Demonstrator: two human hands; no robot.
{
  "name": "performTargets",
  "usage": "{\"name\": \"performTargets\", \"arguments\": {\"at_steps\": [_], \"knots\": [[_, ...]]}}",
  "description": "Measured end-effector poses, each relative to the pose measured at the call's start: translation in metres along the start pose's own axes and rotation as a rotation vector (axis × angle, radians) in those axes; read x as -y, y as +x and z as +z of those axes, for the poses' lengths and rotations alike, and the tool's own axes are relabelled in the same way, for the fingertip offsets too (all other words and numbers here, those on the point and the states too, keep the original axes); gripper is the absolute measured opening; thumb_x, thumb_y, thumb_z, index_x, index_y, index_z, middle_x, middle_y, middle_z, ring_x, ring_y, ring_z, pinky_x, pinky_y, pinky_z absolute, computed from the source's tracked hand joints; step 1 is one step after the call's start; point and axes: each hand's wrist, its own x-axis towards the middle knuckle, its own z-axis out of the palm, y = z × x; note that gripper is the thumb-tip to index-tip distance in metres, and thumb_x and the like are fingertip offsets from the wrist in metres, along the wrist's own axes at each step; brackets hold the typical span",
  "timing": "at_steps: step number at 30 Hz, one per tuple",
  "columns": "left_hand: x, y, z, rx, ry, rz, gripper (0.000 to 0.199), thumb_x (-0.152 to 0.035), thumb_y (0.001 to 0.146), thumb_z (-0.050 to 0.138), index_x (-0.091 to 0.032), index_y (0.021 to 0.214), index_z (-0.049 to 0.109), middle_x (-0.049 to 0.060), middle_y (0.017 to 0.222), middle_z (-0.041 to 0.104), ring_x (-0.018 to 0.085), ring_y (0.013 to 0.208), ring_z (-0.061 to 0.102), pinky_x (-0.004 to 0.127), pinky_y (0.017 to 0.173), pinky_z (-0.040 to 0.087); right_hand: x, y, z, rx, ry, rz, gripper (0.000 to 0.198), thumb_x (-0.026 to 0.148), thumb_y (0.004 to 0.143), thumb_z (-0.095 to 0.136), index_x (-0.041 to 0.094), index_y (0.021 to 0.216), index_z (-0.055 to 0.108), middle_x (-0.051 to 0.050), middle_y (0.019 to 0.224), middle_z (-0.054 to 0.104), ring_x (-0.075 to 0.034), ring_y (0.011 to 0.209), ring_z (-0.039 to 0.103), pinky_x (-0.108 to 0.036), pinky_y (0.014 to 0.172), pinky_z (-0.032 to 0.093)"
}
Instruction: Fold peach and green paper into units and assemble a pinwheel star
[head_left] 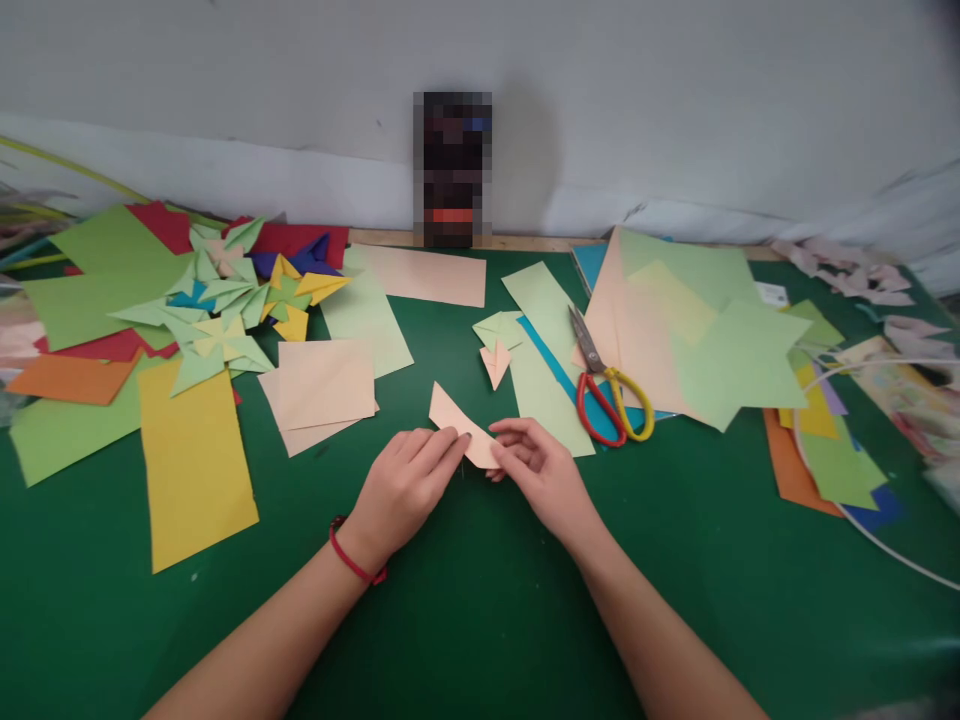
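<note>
Between my two hands is a small folded piece of peach paper (450, 412), its pointed upper left end sticking up past my fingers. My left hand (411, 478), with a red cord bracelet at the wrist, grips its lower left side, fingers pressed together. My right hand (538, 468) pinches the lower right end between thumb and curled fingers, which partly hide it. Just beyond lie a small folded peach paper piece (495, 364) and a pale green folded piece (496, 327). Scissors (591, 350) with one red and one yellow handle rest to the right, on paper sheets.
Folded paper stars (225, 290) sit on coloured sheets at the left, near a yellow sheet (196, 465) and peach rectangles (326, 385). Large pale green sheets (739, 350) lie right. A white cable (885, 545) curves at the far right. A pixelated dark object (454, 170) stands against the wall.
</note>
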Motion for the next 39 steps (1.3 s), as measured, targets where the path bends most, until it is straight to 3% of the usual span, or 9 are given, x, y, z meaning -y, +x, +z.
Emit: {"name": "performTargets", "arguments": {"at_steps": [4, 6, 11, 19, 24, 27, 31, 35, 39], "knots": [[0.002, -0.007, 0.003, -0.147, -0.202, -0.012, 0.032, -0.005, 0.083, 0.047, -0.014, 0.113, 0.052, 0.012, 0.105, 0.061, 0.020, 0.097, 0.057, 0.035, 0.081, 0.050, 0.001, 0.002, -0.002, 0.060, 0.242, 0.083, 0.036, 0.046, 0.089, 0.032, 0.020, 0.102, 0.052, -0.005, 0.080, 0.062, -0.014, 0.069, 0.063, -0.029, 0.060, 0.054], [0.005, -0.009, 0.005, -0.167, -0.325, -0.021, 0.033, -0.004, 0.082, 0.048, -0.015, 0.113, 0.053, 0.011, 0.108, 0.060, 0.018, 0.102, 0.056, 0.033, 0.083, 0.051, -0.001, 0.004, -0.002, 0.071, 0.267, 0.082, 0.034, 0.046, 0.088, 0.035, 0.020, 0.102, 0.053, -0.004, 0.081, 0.062, -0.014, 0.070, 0.062, -0.027, 0.056, 0.054], [0.012, -0.006, 0.009, -0.109, -0.469, -0.059, 0.032, -0.006, 0.084, 0.044, -0.020, 0.111, 0.056, 0.009, 0.118, 0.056, 0.017, 0.108, 0.054, 0.034, 0.088, 0.050, -0.007, 0.009, 0.001, 0.044, 0.115, -0.060, 0.020, 0.033, 0.078, 0.059, 0.022, 0.094, 0.055, 0.001, 0.075, 0.058, -0.010, 0.058, 0.056, -0.026, 0.053, 0.054], [0.008, -0.005, 0.003, -0.092, -0.472, -0.297, 0.034, -0.009, 0.088, 0.034, -0.023, 0.113, 0.054, 0.007, 0.124, 0.052, 0.018, 0.116, 0.048, 0.041, 0.097, 0.043, -0.010, 0.010, 0.006, -0.176, 0.025, -0.160, 0.025, 0.031, 0.080, 0.056, 0.024, 0.104, 0.051, 0.004, 0.069, 0.057, -0.012, 0.058, 0.060, -0.029, 0.058, 0.054], [0.002, -0.002, 0.003, -0.067, -0.486, -0.383, 0.040, -0.024, 0.085, 0.049, -0.022, 0.124, 0.043, 0.008, 0.127, 0.049, 0.022, 0.116, 0.047, 0.042, 0.098, 0.042, -0.011, 0.008, 0.008, -0.159, -0.090, -0.179, 0.023, 0.032, 0.085, 0.048, 0.023, 0.106, 0.052, 0.003, 0.068, 0.058, -0.013, 0.058, 0.060, -0.031, 0.062, 0.053], [0.002, -0.001, 0.007, -0.025, -0.505, -0.420, 0.029, -0.022, 0.088, 0.044, -0.022, 0.116, 0.049, 0.006, 0.113, 0.058, 0.018, 0.103, 0.055, 0.036, 0.089, 0.047, -0.013, 0.005, 0.009, -0.133, -0.194, -0.231, 0.021, 0.028, 0.085, 0.048, 0.022, 0.105, 0.052, 0.000, 0.077, 0.062, -0.013, 0.066, 0.061, -0.031, 0.066, 0.053], [0.005, -0.004, 0.008, -0.038, -0.524, -0.483, 0.023, -0.022, 0.090, 0.040, -0.023, 0.106, 0.056, 0.002, 0.100, 0.063, 0.015, 0.090, 0.060, 0.030, 0.079, 0.050, -0.012, 0.002, 0.009, -0.123, -0.453, -0.389, 0.025, 0.015, 0.083, 0.042, 0.021, 0.105, 0.052, -0.007, 0.110, 0.059, -0.018, 0.093, 0.059, -0.035, 0.080, 0.051], [0.008, -0.004, 0.010, -0.089, -0.498, -0.538, 0.026, -0.025, 0.089, 0.041, -0.024, 0.112, 0.054, 0.003, 0.104, 0.063, 0.016, 0.091, 0.060, 0.032, 0.081, 0.050, -0.012, 0.002, 0.009, -0.230, -0.787, -0.600, 0.033, 0.006, 0.079, 0.041, 0.021, 0.103, 0.056, -0.011, 0.135, 0.040, -0.025, 0.121, 0.042, -0.047, 0.093, 0.043], [0.015, 0.002, 0.015, -0.070, -0.474, -0.464, 0.031, -0.024, 0.090, 0.039, -0.025, 0.119, 0.050, 0.003, 0.102, 0.063, 0.015, 0.089, 0.060, 0.031, 0.079, 0.050, -0.013, 0.009, 0.006, -0.279, -1.022, -0.762, 0.019, 0.012, 0.080, 0.050, 0.022, 0.092, 0.061, -0.008, 0.140, 0.035, -0.029, 0.130, 0.029, -0.054, 0.096, 0.038]]}}
